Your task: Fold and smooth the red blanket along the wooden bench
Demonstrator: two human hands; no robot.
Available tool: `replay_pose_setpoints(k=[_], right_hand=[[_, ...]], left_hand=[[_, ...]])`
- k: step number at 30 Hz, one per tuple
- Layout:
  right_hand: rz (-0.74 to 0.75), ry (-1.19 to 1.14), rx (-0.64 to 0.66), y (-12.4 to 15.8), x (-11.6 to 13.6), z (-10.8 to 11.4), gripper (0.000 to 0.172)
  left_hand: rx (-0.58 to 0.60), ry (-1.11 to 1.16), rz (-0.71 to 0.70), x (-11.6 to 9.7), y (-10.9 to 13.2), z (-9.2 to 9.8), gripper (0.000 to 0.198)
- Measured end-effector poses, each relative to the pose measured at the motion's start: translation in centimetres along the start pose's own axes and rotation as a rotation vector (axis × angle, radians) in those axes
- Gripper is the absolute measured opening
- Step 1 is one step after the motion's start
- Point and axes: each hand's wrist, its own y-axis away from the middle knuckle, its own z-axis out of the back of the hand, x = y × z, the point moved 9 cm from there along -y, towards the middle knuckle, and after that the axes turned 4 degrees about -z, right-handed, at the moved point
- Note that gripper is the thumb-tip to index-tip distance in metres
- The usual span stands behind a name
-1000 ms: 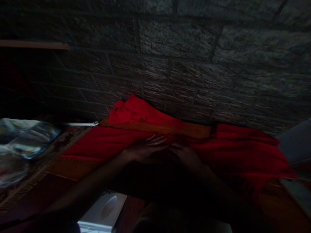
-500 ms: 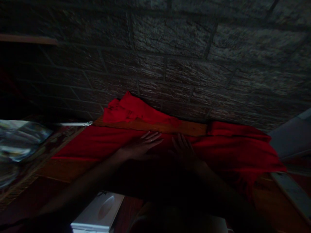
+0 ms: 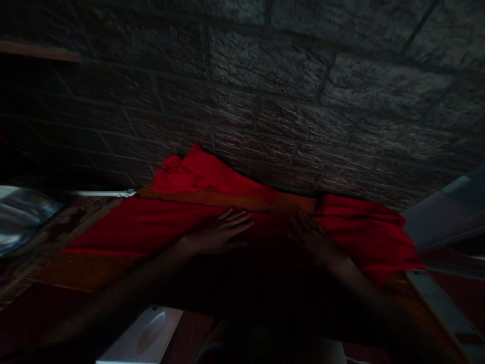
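Note:
A long piece of red cloth [image 3: 151, 222] lies spread over a wooden table [image 3: 83, 268]. My left hand [image 3: 220, 232] rests flat on its middle, fingers stretched out, a ring on one finger. To the right, my right hand [image 3: 312, 240] lies on the same cloth with its fingers extended, dim and slightly blurred. Along the back edge a crumpled red cloth [image 3: 212, 172] is heaped against the wall. At the right end a folded red cloth [image 3: 359, 210] overlaps the spread one. Deep shadow hides the cloth's near part between my arms.
A stone block wall [image 3: 273, 121] rises right behind the table. Below the table's near edge sits a white box [image 3: 142, 336]. At left are a patterned rug [image 3: 76, 217] and a clear plastic bag [image 3: 22, 215]. A pale panel [image 3: 450, 212] stands at right.
My right hand has slid to the right across the cloth, away from my left hand. The left hand stays nearly in place. The view has shifted slightly.

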Motion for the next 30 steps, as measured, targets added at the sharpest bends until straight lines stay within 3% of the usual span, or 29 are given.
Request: replay_pose_setpoints(k=[3, 8, 13, 19, 21, 23, 25, 27, 30], right_hand=[[0.117, -0.024, 0.004, 0.5, 1.1, -0.4, 0.055], [-0.002, 0.008, 0.006, 0.5, 2.0, -0.4, 0.062], [0.212, -0.004, -0.048, 1.5, 5.9, 0.0, 0.057], [-0.075, 0.057, -0.116, 2.0, 1.8, -0.3, 0.059], [-0.009, 0.035, -0.148, 2.3, 2.9, 0.4, 0.059], [0.159, -0.015, -0.127, 2.8, 5.3, 0.7, 0.055], [0.219, -0.034, -0.088, 3.2, 6.4, 0.7, 0.051], [0.133, 0.013, -0.042, 3.5, 5.2, 0.2, 0.049], [-0.045, 0.133, 0.089, 4.2, 0.8, -1.2, 0.048]], left_hand=[[-0.014, -0.003, -0.018, -0.2, -0.1, -0.2, 0.062], [-0.006, 0.01, -0.047, -0.4, 0.1, -0.4, 0.08], [0.039, 0.01, -0.041, -0.6, 0.1, -0.4, 0.084], [0.062, 0.0, -0.027, -0.8, 0.1, -0.5, 0.082], [0.087, -0.018, -0.017, -0.7, 0.0, -0.8, 0.083], [0.096, -0.038, -0.012, -0.7, 0.0, -0.9, 0.083], [0.099, -0.055, -0.009, -0.7, 0.0, -1.0, 0.082], [0.104, -0.064, -0.005, -0.7, 0.1, -1.0, 0.082], [0.096, -0.057, -0.003, -0.6, 0.1, -1.0, 0.083]])
